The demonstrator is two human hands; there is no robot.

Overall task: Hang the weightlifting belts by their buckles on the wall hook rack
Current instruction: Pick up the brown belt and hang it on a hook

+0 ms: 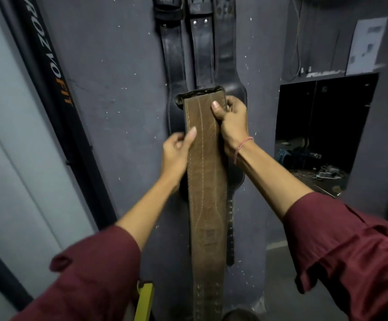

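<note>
A long brown leather weightlifting belt (205,181) hangs down in front of me, stitched side facing me, its upper end folded over near the middle of the view. My right hand (231,121) grips that upper end on its right edge, thumb on the front. My left hand (176,154) holds the belt's left edge lower down, thumb across the front. Behind it three black leather belts (200,49) hang against the grey wall column from the top edge of the view. The hook rack itself and the brown belt's buckle are out of sight.
A black machine frame with orange lettering (56,82) leans along the left. To the right is a dark wall opening (322,130) with clutter and cables inside. A yellow object (144,300) stands at the bottom near my left sleeve. A paper sheet (365,45) is pinned upper right.
</note>
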